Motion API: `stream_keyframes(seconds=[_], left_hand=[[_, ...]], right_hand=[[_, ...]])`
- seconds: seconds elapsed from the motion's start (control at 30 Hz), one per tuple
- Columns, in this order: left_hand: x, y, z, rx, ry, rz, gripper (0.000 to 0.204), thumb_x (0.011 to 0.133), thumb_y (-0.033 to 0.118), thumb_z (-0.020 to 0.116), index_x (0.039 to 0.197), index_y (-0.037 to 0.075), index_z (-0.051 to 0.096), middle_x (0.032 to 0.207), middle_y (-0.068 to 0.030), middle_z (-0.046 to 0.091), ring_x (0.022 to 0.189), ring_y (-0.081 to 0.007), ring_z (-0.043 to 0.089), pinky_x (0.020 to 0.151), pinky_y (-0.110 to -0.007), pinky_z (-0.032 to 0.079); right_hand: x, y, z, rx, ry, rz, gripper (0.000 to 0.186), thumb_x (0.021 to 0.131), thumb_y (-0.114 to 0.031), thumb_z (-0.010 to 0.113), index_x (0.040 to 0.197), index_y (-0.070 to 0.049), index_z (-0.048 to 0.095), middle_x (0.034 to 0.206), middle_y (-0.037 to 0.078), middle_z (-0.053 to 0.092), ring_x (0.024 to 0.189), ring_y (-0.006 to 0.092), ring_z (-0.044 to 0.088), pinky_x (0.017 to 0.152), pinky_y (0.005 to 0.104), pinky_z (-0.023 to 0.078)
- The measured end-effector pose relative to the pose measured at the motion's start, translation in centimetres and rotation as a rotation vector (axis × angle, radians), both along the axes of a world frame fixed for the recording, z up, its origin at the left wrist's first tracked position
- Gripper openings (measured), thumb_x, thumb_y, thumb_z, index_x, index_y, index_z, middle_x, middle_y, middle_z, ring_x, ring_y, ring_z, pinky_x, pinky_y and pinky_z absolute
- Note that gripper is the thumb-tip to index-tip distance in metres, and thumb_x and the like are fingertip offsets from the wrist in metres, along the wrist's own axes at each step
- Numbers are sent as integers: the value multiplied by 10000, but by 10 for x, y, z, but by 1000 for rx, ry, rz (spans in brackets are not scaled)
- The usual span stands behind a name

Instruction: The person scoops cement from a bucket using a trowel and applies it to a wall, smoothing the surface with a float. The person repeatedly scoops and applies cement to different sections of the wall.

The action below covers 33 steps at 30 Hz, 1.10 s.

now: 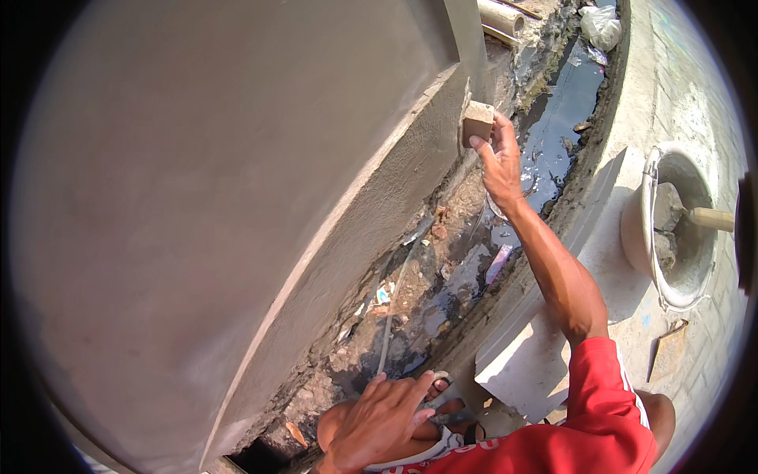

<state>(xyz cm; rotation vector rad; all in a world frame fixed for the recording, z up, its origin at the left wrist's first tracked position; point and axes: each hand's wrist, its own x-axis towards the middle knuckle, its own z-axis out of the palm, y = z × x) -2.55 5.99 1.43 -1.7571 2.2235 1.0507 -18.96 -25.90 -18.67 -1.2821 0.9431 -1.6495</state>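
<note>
Bare hands, 2 of them, are in front of me, set well apart. Nearest, the left hand (379,419) is palm down over a bent leg, its fingers stretched out and loose, its underside hidden from me. Just right of it, a red sleeve (600,379) covers the right upper arm.

Farther ahead, the right hand (501,162) grips a brown block-shaped tool (478,118), thumb on the near side, the tool's thin edge up against the wall's lower band. That grey wall (237,197) rises left of both hands, with a pale ledge (316,249) running along it.

Below the right hand lies a ditch of dark water (568,107) and rubble. Right of the forearm I see a white bucket (634,229) holding grey lumps and a wooden handle (711,219). Beyond the right hand are a pale pipe (501,17) and a crumpled plastic bag (600,30).
</note>
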Motion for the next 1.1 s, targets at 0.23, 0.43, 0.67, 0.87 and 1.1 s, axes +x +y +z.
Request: stream_keyframes(seconds=[0.23,0.43,0.67,0.87,1.1], left_hand=[[3,7,6,-9,-20,15,539,905,325,645,1354,74,484,1097,-136,632,1021,-322,609,1007,-476,428],[6,13,4,-33,-45,-18,545,902,326,644,1356,71,482,1110,-135,630,1022,-322,610,1008,-471,431],[9,19,1,-37,-22,4,552,905,333,635,1365,69,479,1114,-141,627,1033,-322,600,1018,-485,418],[15,33,3,-85,-8,21,545,915,322,624,1377,76,472,1122,-136,622,1038,-314,591,1026,-499,401],[13,32,4,-68,65,-23,539,959,299,551,1398,15,422,1120,-163,590,1040,-336,570,1029,-511,370]], right_hand=[[27,-15,6,60,-198,147,485,858,5,609,1328,-33,495,1221,75,589,1116,177,562,990,330,435],[96,77,8,41,-101,192,444,826,20,627,1253,-86,562,1210,117,604,1141,247,566,956,385,482],[109,176,12,-58,197,348,504,814,17,652,1305,-44,552,1196,183,581,1126,348,539,971,432,442],[15,101,76,-40,468,-199,492,825,-45,651,1302,13,545,1081,184,618,994,302,595,897,391,464],[-12,20,133,-121,975,-223,438,836,-126,657,1264,-72,585,1028,168,617,971,367,577,864,468,455]])
